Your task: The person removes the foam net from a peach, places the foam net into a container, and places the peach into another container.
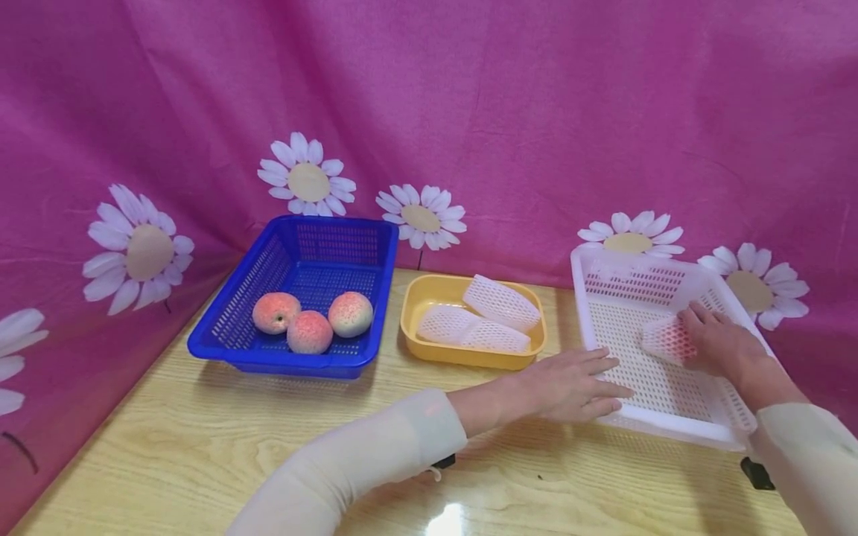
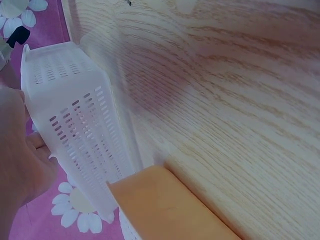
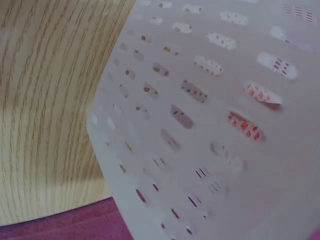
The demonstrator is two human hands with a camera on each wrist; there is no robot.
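Inside the white slotted basket, at the right, my right hand grips a peach in a white foam net. Its pink-red skin shows through the mesh. My left hand reaches over the basket's near left rim, fingers spread and fairly straight. In the left wrist view that hand is beside the basket's slotted wall, its fingertips hidden behind the rim. The right wrist view is filled by the basket's outer wall, with red peach skin visible through the slots; the right hand is out of sight there.
A yellow tray in the middle holds several white foam nets. At the left, a blue basket has three bare peaches inside. Behind the wooden table hangs a magenta curtain printed with daisies.
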